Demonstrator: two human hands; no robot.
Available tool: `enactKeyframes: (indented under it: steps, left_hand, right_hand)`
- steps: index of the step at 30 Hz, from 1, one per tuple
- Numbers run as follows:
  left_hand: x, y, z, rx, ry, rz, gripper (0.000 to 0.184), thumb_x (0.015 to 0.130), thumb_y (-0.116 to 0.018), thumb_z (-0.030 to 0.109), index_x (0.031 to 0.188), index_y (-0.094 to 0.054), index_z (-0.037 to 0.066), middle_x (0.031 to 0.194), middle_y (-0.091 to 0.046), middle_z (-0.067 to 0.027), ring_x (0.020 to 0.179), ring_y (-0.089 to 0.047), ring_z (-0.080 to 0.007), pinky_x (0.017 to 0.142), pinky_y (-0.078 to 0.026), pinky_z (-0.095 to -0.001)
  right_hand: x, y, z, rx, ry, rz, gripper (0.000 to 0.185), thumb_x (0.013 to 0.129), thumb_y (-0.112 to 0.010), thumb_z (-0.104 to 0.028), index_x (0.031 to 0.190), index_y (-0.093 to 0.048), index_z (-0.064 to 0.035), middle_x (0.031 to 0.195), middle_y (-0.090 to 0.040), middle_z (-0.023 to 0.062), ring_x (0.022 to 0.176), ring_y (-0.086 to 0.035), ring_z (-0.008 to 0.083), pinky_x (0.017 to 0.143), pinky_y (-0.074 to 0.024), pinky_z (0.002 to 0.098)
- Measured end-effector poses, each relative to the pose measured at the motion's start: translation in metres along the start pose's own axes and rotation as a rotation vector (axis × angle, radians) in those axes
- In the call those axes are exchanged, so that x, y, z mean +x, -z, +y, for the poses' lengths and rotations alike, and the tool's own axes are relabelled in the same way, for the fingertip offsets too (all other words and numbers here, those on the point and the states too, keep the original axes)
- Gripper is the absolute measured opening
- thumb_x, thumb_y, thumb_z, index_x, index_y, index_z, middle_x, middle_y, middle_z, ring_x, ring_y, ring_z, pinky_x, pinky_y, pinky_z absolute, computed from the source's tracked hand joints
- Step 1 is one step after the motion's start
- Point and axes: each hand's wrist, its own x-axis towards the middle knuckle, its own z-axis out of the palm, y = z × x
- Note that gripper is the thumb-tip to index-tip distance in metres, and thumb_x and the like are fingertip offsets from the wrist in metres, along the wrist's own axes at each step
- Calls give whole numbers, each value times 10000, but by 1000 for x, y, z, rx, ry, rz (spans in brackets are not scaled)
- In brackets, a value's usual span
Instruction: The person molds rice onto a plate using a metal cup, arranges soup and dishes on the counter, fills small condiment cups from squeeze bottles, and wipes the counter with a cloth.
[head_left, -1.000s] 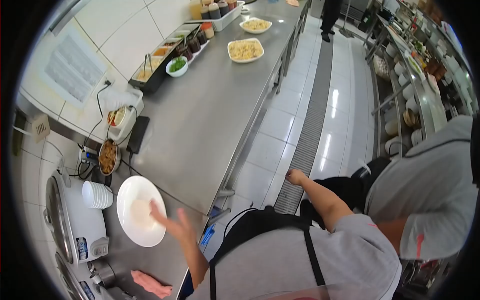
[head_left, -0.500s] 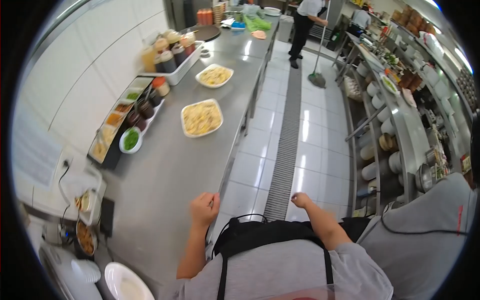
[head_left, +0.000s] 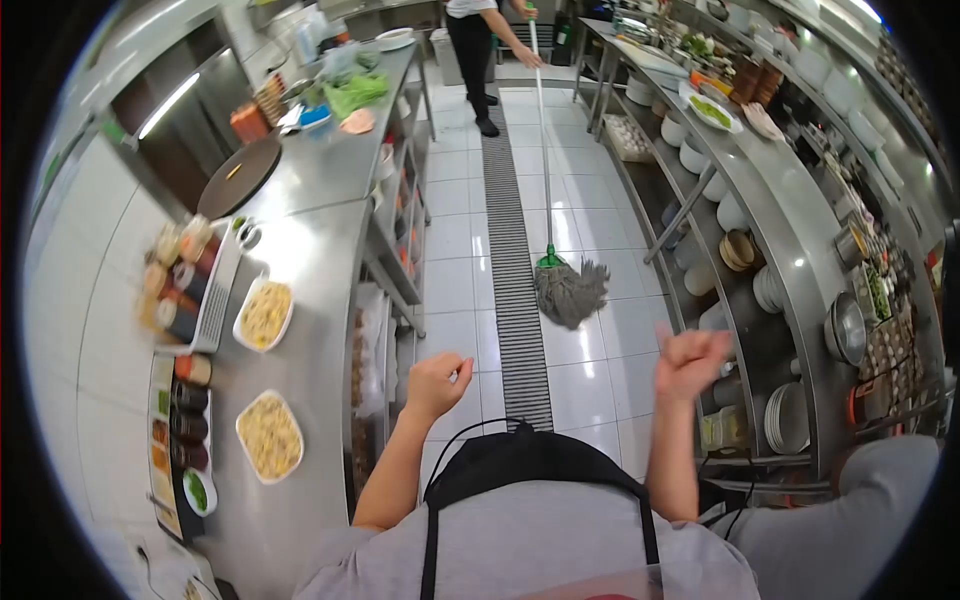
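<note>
My left hand (head_left: 438, 386) is held in the air above the tiled floor near the steel counter's edge. Its fingers are curled in, and nothing shows in them. My right hand (head_left: 690, 362), slightly blurred, is a raised fist near the shelving on the right, also with nothing visible in it. Closest to my left hand on the counter (head_left: 325, 370) is a white dish (head_left: 270, 437) of pale yellow food. A second, similar dish (head_left: 264, 314) stands farther along. Neither hand touches them.
Ahead, a person (head_left: 473, 60) holds a mop (head_left: 570, 290) whose grey head lies on the floor beside the drain grate (head_left: 515, 260). On the left are a basket of bottles (head_left: 205, 290) and a topping tray (head_left: 165, 430). Another person's grey sleeve (head_left: 880, 500) is close at right.
My view has turned rightward and moved forward along the aisle. My right hand has risen and moved right. The mop and the person holding it appear closer, and the dishes now sit farther left.
</note>
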Motion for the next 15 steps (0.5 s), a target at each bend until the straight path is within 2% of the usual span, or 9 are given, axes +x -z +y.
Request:
enactKeyframes:
  steps: [1,2,4,7,9,10,13,15]
  left_hand:
    - [17,-12,-3,-5,-3,-16,217,744,-587,167,569,-527,53,549,-514,-82,476,-495,-254,440,-378,-338]
    - [28,-19,-7,-7,5,-40,218,744,-588,169,569,-530,51,550,-516,-84,478,-498,-255,442,-379,-339]
    - [51,-31,-12,1,32,-65,220,743,-590,173,571,-534,50,551,-518,-89,482,-502,-258,446,-382,-339]
    - [96,-43,-28,53,74,-68,221,743,-593,176,572,-537,47,553,-520,-99,484,-505,-264,451,-384,-339]
    - [127,-51,-43,106,117,-83,222,742,-595,176,572,-538,45,553,-519,-105,484,-505,-271,453,-386,-341]
    - [143,-56,-52,104,121,-65,225,741,-596,177,569,-536,44,552,-519,-107,482,-504,-273,452,-385,-342]
    - [190,-78,-83,91,152,-3,233,739,-599,177,562,-531,40,549,-516,-111,476,-501,-279,449,-383,-345]
    - [225,-91,-108,86,171,32,237,738,-600,175,560,-528,37,548,-515,-113,472,-499,-280,447,-381,-349]
  right_hand:
    - [22,-42,-28,69,123,-242,482,874,-391,-417,506,-244,-143,437,-162,-50,363,-129,77,795,-413,507]
    - [35,-87,-53,265,180,-484,517,822,-464,-472,494,-241,-141,437,-205,-63,366,-142,67,814,-407,500]
    - [46,-139,-89,242,416,-740,467,746,-619,-373,485,-299,-153,456,-290,-92,414,-270,38,836,-413,415]
    - [77,-173,-91,811,788,-980,348,761,-580,-185,477,-381,-151,523,-460,-94,504,-443,8,614,-439,145]
    - [114,-198,-77,739,745,-1110,154,741,-551,-102,609,-488,-56,659,-499,-25,631,-475,41,705,-452,126]
    - [137,-190,-81,580,591,-1222,69,747,-483,12,754,-552,11,806,-562,41,768,-534,91,738,-454,136]
    - [177,-214,-48,414,494,-1024,227,740,-432,131,845,-627,83,914,-632,114,878,-601,140,773,-467,171]
    - [229,-230,-5,593,525,-1055,216,737,-444,126,835,-631,80,885,-636,120,859,-609,153,780,-477,204]
